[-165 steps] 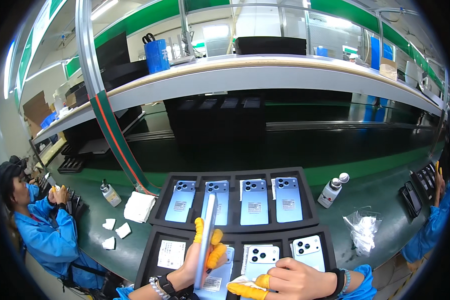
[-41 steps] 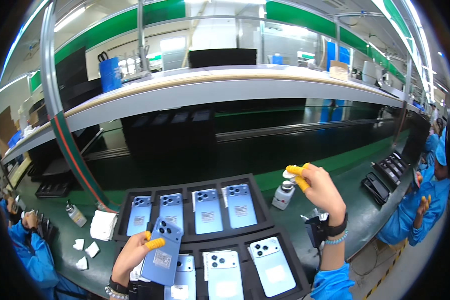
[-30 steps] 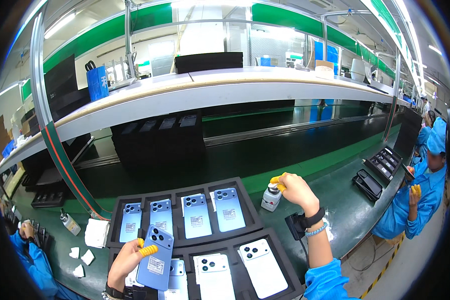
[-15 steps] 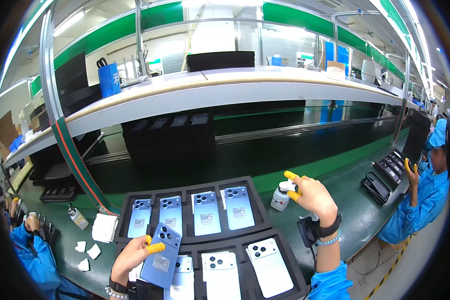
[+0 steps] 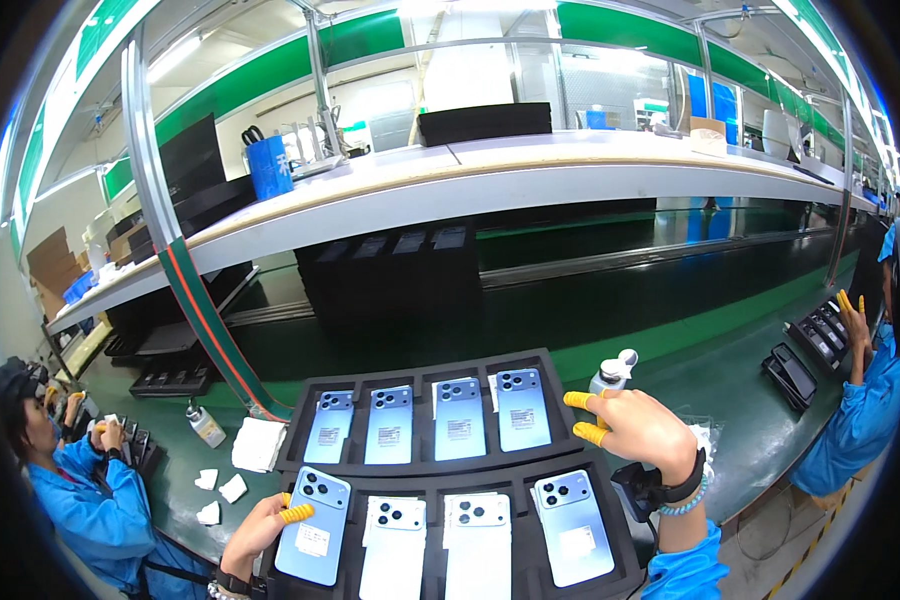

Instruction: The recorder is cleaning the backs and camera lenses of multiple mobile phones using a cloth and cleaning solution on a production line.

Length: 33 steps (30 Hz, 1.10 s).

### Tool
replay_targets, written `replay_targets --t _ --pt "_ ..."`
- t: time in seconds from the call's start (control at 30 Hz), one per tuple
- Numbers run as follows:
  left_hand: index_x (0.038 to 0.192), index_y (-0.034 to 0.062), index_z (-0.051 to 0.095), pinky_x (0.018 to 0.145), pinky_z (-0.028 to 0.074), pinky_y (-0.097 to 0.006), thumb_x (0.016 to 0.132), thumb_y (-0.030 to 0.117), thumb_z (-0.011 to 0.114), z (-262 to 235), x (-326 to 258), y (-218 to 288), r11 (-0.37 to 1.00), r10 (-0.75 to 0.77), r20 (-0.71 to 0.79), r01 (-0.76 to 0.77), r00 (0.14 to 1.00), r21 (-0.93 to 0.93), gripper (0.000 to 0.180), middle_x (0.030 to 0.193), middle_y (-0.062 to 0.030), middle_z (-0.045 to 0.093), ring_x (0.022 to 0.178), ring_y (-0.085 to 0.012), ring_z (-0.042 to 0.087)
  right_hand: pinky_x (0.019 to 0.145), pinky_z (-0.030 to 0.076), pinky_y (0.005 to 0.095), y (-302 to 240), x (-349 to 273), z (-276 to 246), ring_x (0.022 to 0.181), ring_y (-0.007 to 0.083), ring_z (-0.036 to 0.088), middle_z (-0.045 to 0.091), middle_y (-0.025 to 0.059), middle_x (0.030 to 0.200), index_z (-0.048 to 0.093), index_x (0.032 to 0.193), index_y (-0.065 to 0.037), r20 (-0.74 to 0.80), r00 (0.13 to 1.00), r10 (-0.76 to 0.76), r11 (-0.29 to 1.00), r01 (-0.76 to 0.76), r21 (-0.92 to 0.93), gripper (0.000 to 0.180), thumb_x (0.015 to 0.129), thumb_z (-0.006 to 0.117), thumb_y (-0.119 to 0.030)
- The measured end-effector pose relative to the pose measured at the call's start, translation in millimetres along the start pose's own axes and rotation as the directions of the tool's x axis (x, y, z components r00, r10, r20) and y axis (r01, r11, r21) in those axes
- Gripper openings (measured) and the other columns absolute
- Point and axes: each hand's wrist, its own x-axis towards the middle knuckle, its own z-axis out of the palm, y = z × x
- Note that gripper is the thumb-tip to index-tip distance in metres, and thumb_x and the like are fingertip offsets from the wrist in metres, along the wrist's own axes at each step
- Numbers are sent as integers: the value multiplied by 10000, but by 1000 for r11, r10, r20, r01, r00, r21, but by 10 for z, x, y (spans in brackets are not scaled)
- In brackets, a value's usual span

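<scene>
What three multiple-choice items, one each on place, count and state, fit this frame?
1. Where is the small white squeeze bottle?
A. right of the upper black tray
B. on the shelf
C. inside a tray

2. How many light-blue phones lie in the upper tray?
A. two
B. four
C. six

3. What does the left hand do?
A. rests empty
B. grips a blue phone
C. holds a cloth

A: bottle stands beside the tray, by the right hand.
B: four in a row.
B: fingers wrap the phone's edge.

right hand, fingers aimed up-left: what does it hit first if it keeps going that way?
Probably the small white pump bottle: the right hand has its yellow-capped fingertips just short of it. Depth unclear, so contact can't be ruled out.
</scene>
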Motion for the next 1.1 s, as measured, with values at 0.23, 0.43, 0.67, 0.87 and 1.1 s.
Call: replay_targets --t 0.23,0.43,0.67,0.87,1.1 --pt "892 -42 601 641 452 -279 798 315 667 -193 -79 -411 966 110 -83 -87 990 243 375 771 -103 639 735 -155 605 659 493 406 -31 -298 91 748 351 609 623 195 803 617 1041 -48 62 998 1 998 -5 57 286 830 594 -240" --pt "642 -5 599 495 445 -387 706 517 660 -52 -302 -122 350 448 -275 116 851 929 530 536 -163 578 516 -322 584 561 489 388 225 -873 567 607 321 614 620 163 678 681 765 -31 26 983 183 952 -170 -254 292 807 594 -306" --pt "600 4 589 474 415 -421 722 507 625 -274 -414 -301 109 484 -249 225 839 968 519 488 -142 552 463 -307 568 539 487 409 152 -1128 717 554 347 601 602 184 592 674 681 -16 179 940 290 952 -303 46 291 749 579 -282" --pt "704 41 640 508 446 -415 736 406 580 -344 -365 -501 166 277 -49 3 960 986 372 538 -156 585 512 -314 591 527 472 415 81 -1074 723 524 374 575 568 203 543 639 629 20 218 926 307 938 -333 92 421 764 582 -375" --pt "582 37 607 469 407 -415 768 522 564 -477 -409 -314 142 427 7 -74 904 987 521 471 -155 531 449 -320 543 483 439 414 -42 -1150 421 478 370 543 518 204 484 590 572 46 111 943 314 930 -328 165 468 752 615 -385"
